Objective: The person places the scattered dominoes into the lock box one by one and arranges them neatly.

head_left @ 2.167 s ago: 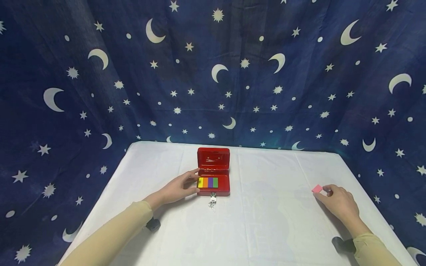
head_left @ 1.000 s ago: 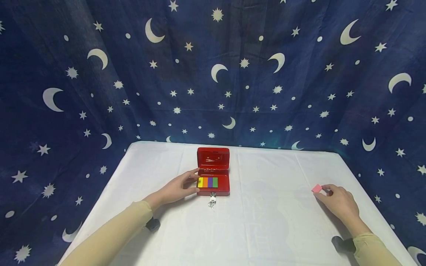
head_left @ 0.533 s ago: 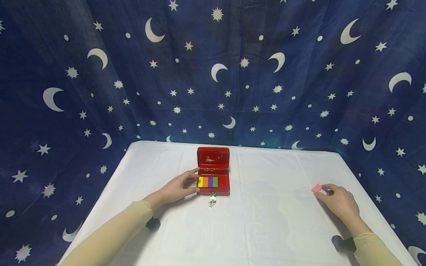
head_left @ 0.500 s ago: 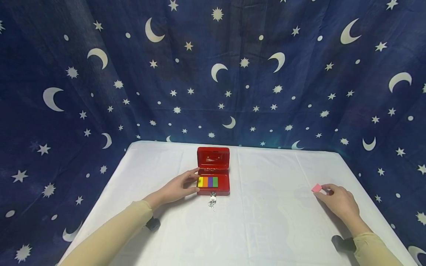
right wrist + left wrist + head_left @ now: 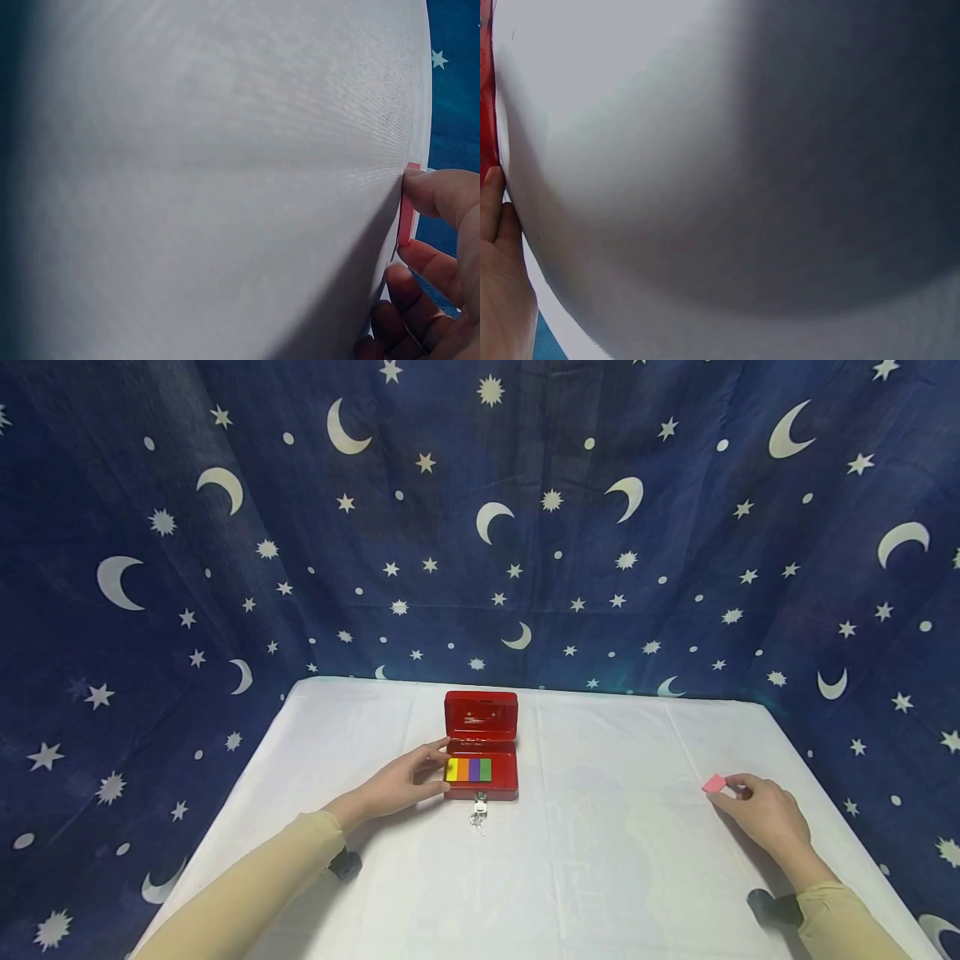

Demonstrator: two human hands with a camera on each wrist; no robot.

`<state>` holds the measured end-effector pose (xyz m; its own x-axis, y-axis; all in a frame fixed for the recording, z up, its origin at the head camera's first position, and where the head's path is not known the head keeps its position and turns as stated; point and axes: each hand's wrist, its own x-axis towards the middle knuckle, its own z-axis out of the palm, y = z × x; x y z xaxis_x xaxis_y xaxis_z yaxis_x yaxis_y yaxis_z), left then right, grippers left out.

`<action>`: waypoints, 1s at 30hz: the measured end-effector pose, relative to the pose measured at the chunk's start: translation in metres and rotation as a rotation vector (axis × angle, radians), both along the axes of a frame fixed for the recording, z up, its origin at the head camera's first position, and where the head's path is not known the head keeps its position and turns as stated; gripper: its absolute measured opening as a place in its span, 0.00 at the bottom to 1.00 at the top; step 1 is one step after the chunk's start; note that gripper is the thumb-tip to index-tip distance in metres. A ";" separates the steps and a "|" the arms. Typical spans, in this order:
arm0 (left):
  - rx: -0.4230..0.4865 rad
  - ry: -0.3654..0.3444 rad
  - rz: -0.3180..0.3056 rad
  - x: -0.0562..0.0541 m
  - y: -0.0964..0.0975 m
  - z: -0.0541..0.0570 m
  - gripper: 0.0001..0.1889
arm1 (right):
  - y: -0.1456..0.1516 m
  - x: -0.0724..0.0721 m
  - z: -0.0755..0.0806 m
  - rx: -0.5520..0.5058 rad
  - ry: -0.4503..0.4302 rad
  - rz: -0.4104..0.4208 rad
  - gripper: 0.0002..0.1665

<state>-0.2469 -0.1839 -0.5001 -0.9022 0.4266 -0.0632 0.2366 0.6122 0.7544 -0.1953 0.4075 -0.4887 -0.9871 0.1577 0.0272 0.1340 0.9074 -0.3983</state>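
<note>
A small red metal cash box (image 5: 504, 772) stands on the table with its lid (image 5: 481, 716) raised. Inside, at its left, four-sided flat tiles lie side by side: yellow (image 5: 452, 769), orange (image 5: 462, 769), purple (image 5: 474, 769) and green (image 5: 485, 769). My left hand (image 5: 401, 783) touches the box's left end, thumb near the front corner and index finger near the hinge; fingertips (image 5: 493, 177) meet the red wall in the left wrist view. Far to the right, my right hand (image 5: 765, 814) pinches a thin pink tile (image 5: 714, 783) between thumb and index finger, close over the cloth.
Keys and a metal latch (image 5: 478, 810) hang at the box's front. A white cloth (image 5: 600, 877) covers the table. Dark blue fabric (image 5: 600, 527) with moons and stars encloses the back and sides. Dark wrist cameras sit under both forearms, with one camera (image 5: 772, 908) at the right.
</note>
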 end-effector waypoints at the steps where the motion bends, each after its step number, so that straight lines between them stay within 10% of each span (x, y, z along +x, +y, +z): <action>1: 0.001 0.000 -0.001 0.000 0.000 0.000 0.26 | 0.000 0.000 0.000 -0.002 0.001 0.000 0.41; 30: 0.007 0.009 -0.013 0.002 0.000 0.001 0.26 | -0.024 -0.003 0.014 -0.016 0.058 0.035 0.40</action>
